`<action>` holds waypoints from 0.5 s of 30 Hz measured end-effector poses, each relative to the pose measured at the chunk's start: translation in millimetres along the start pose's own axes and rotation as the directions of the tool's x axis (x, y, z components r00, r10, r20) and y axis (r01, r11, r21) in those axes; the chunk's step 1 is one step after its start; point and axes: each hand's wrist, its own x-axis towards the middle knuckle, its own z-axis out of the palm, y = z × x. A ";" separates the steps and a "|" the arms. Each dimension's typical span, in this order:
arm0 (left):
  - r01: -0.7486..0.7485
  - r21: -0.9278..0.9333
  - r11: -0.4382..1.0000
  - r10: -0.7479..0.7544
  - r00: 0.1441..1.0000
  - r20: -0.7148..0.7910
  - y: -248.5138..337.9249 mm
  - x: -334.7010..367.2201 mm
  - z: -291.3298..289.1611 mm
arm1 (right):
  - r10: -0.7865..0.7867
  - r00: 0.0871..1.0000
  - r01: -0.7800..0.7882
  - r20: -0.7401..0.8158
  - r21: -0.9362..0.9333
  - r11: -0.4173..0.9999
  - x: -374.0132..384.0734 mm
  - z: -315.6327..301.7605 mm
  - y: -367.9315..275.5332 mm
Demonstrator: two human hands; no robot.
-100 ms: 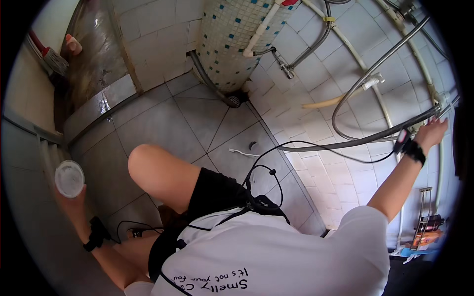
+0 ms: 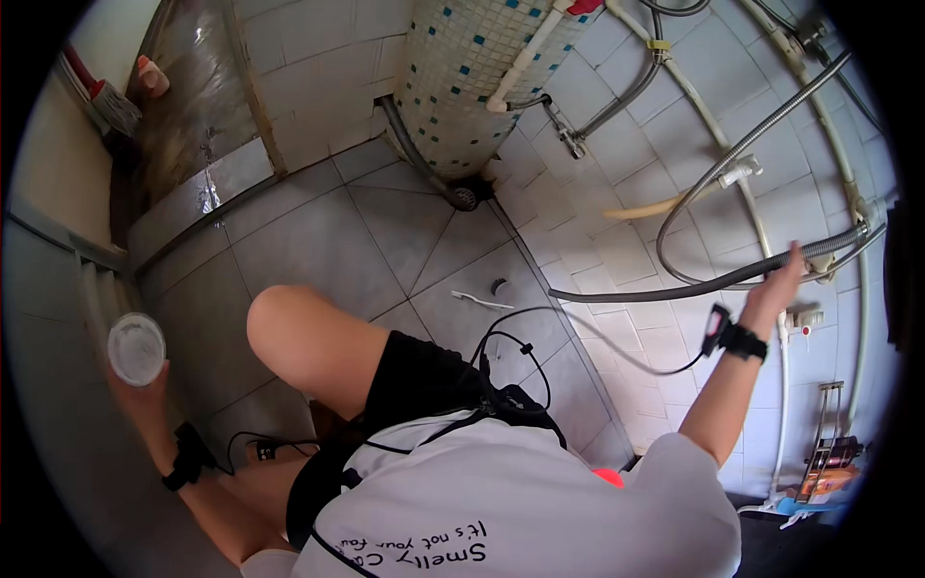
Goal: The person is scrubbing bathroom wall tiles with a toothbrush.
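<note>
A tiled home bathroom or wet room, seen from above. Grey tiles cover the floor (image 2: 318, 241), which slopes to a round floor drain (image 2: 465, 198) at the foot of a column faced in small white and blue mosaic tiles (image 2: 462, 77). White wall tiles (image 2: 617, 193) carry exposed water pipes (image 2: 708, 120), a tap (image 2: 568, 140) and a flexible metal shower hose (image 2: 713, 178). A brush (image 2: 111, 101) leans in the far left corner, beside a wet metal-framed door panel (image 2: 193, 87). A toothbrush (image 2: 482, 300) lies on the floor near the wall.
</note>
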 end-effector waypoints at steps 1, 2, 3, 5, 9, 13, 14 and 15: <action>0.004 0.012 1.000 -0.004 1.000 -0.020 -0.8 0.9 7.3 | 0.049 0.993 -0.025 0.105 -0.216 0.976 -17.4 -2.5 36.0; 0.013 0.021 1.000 -0.012 0.999 -0.031 0.8 -1.6 20.5 | 0.045 0.958 0.020 0.284 -0.220 0.975 -34.5 -2.5 68.8; 0.013 0.045 0.999 -0.012 0.999 -0.035 4.1 3.5 15.5 | 0.330 0.882 -0.185 0.337 -0.396 0.899 -77.2 2.0 80.6; 0.045 -0.054 0.998 -0.047 0.999 -0.022 8.8 2.6 14.2 | 0.572 0.681 -0.300 0.457 -0.539 0.787 -120.9 -4.1 133.0; 0.070 -0.011 0.997 -0.071 0.996 -0.063 9.0 -1.7 12.6 | 0.731 0.318 -0.339 0.604 -0.648 0.682 -198.0 10.9 170.8; 0.053 0.014 0.999 -0.052 0.997 -0.053 6.7 -1.8 13.0 | 0.717 0.091 -0.446 0.692 -0.615 0.650 -251.0 34.4 167.2; 0.043 0.002 0.999 -0.043 0.999 -0.031 5.3 -1.5 13.4 | 0.714 0.071 -0.443 0.696 -0.619 0.648 -257.7 42.5 162.2; 0.023 -0.016 1.000 -0.023 0.999 -0.032 5.1 -1.4 15.2 | 0.676 0.047 -0.443 0.735 -0.591 0.674 -264.0 50.3 156.2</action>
